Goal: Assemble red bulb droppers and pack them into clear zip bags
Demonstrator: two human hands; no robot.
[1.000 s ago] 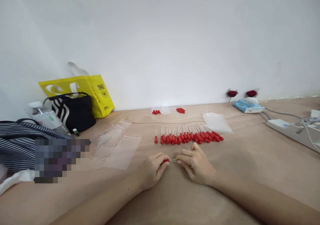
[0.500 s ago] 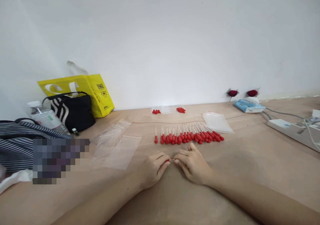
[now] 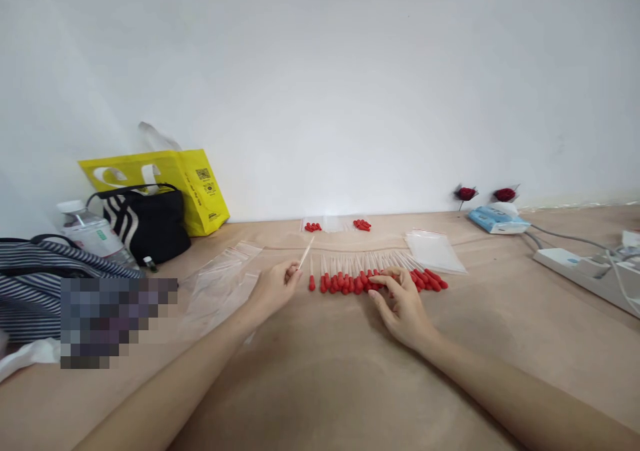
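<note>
My left hand [image 3: 280, 282] is closed on a dropper [image 3: 307, 251], beside the left end of a row of droppers. Its clear thin tube points up and away from me, and most of its red bulb is hidden in my fingers. Several droppers [image 3: 345, 283] lie side by side on the table, red rubber bulbs towards me and tapered tips towards the wall. Over the right-hand part of that row is my right hand [image 3: 403, 307], open, thumb and forefinger curved and a little apart at the red bulbs. Whether it touches one, I cannot tell.
Clear zip bags [image 3: 220, 281] lie on the left, another bag [image 3: 435, 251] at right. Small red bulbs [image 3: 362, 225] sit on plastic by the wall. Around the edges are a yellow bag [image 3: 205, 194], black bag [image 3: 150, 227], bottle [image 3: 95, 234], tissue pack [image 3: 497, 221] and power strip [image 3: 575, 267].
My hands have separated. The left has moved left and away from me with the dropper, turning its tube upward. My right hand has let go of the tube and moved to the row.
</note>
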